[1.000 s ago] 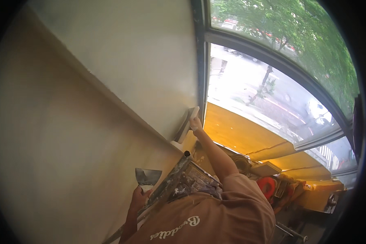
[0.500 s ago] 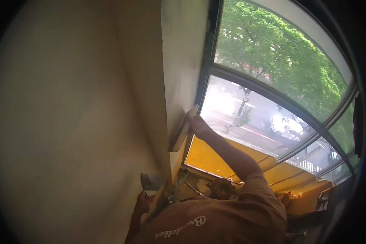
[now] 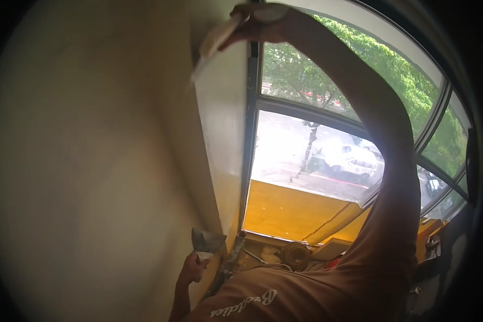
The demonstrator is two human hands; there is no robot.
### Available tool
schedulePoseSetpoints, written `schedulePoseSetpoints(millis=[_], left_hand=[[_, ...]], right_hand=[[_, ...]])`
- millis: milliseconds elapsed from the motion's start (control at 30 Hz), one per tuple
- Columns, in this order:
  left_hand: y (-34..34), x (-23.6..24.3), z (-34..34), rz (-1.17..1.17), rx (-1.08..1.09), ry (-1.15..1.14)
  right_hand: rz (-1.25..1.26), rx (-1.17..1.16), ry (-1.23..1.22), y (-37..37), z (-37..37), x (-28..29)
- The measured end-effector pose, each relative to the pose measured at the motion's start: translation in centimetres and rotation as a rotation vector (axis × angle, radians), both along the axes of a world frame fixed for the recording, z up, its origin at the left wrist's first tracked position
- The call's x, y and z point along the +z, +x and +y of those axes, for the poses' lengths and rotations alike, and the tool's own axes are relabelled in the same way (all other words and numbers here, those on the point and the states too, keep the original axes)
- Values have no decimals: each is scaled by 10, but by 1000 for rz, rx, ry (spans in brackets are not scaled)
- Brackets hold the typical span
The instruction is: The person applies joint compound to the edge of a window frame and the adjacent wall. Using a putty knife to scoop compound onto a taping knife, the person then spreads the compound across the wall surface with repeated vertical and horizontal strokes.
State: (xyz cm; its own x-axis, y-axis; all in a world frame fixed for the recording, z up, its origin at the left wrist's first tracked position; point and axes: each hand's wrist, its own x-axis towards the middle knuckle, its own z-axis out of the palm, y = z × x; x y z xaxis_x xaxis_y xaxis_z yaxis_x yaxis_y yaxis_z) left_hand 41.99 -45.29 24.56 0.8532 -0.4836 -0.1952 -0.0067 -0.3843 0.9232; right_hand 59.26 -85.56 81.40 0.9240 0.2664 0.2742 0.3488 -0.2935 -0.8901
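My right hand [image 3: 255, 27] is raised to the top of the view, gripping a pale-handled trowel [image 3: 217, 38] at the narrow white wall strip [image 3: 220, 134] beside the window frame. The trowel's thin lower part is blurred, and I cannot tell whether it touches the wall. Low at the centre-left, my left hand [image 3: 193, 265] holds a wide, dark-bladed putty knife [image 3: 206, 239] upright, close to the plastered wall [image 3: 102, 161]. My brown-sleeved right arm crosses in front of the window.
Window panes [image 3: 349, 64] on the right look down on trees, a street and cars. An orange ledge [image 3: 284, 204] runs outside. Below are a grey metal pipe [image 3: 236, 252], a brown coil [image 3: 294, 256], a board [image 3: 330, 248] and other clutter, partly hidden by my body.
My right hand and the trowel have swept from mid-height beside the window up to the top of the view. The view has shifted; my left hand still holds the putty knife low.
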Motion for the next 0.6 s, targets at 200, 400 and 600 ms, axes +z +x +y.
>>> schedulePoseSetpoints(millis=[200,400,600], left_hand=[[-12,73,-35,326,151,-592],[-19,144,-89,326,59,-718],[-20,177,-161,299,29,-556]], right_hand=[[-79,177,400,-55,-85,-21],[-340,-333,103,-185,-56,-199],[-343,-218,-163,-234,-75,-281]])
